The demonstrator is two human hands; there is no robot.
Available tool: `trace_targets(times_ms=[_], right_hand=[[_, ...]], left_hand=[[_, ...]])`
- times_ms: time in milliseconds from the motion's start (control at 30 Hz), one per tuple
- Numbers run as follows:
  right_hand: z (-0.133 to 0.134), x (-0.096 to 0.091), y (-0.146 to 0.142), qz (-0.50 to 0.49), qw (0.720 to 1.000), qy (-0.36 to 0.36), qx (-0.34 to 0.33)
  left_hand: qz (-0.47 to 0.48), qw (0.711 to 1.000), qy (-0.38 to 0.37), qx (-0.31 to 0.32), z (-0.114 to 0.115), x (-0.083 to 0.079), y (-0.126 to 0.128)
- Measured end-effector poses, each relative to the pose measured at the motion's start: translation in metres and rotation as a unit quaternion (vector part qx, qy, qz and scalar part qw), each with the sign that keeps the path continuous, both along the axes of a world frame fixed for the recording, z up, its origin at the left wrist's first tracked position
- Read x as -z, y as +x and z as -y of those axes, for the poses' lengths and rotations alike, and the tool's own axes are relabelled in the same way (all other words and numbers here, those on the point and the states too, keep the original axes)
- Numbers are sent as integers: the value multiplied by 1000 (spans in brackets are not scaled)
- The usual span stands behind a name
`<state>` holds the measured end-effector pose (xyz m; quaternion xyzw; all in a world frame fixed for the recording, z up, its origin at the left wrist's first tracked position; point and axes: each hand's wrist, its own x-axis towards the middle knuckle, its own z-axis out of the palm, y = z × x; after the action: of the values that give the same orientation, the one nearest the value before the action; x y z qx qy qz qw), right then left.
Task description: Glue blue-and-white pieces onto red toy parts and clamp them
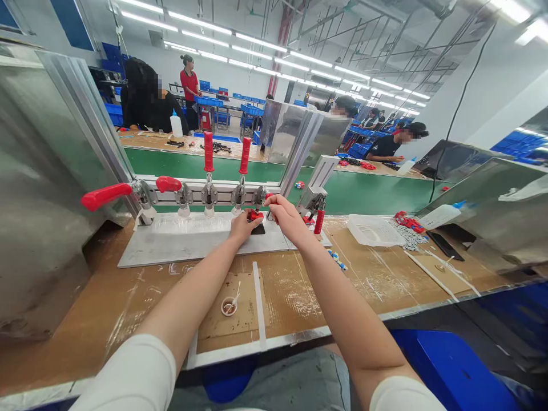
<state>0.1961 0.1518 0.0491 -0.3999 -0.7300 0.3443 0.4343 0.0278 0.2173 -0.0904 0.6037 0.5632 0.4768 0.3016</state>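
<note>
Both my hands meet at the right end of a grey metal fixture plate [180, 248] on the workbench. My left hand [243, 225] is closed, pinching a small red part [256, 216] that rests on a dark piece [258, 229] on the plate. My right hand [286, 214] is closed around the red handle of the nearest toggle clamp [269, 197]. A row of red-handled toggle clamps lines the plate's back edge: two stand upright [208, 151] [245, 155], two lie to the left [106, 196] [168, 184].
A small white cup with a stick [229, 306] sits near the front edge. To the right are another red-handled clamp [319, 221], a white tray [373, 229], loose red parts [406, 221], a squeeze bottle [440, 215] and white strips. Metal shields flank the station. A green conveyor [363, 194] and other seated workers lie beyond.
</note>
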Motion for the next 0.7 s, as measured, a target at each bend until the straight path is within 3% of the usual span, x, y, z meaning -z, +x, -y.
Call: trace_targets(times_ms=[433, 700], right_hand=[[14, 46, 2, 11, 999, 50, -18], [14, 40, 2, 2, 999, 52, -8]], left_hand=[[-28, 1000, 8, 6, 2, 1, -2], [-35, 999, 0, 14, 4, 1, -3]])
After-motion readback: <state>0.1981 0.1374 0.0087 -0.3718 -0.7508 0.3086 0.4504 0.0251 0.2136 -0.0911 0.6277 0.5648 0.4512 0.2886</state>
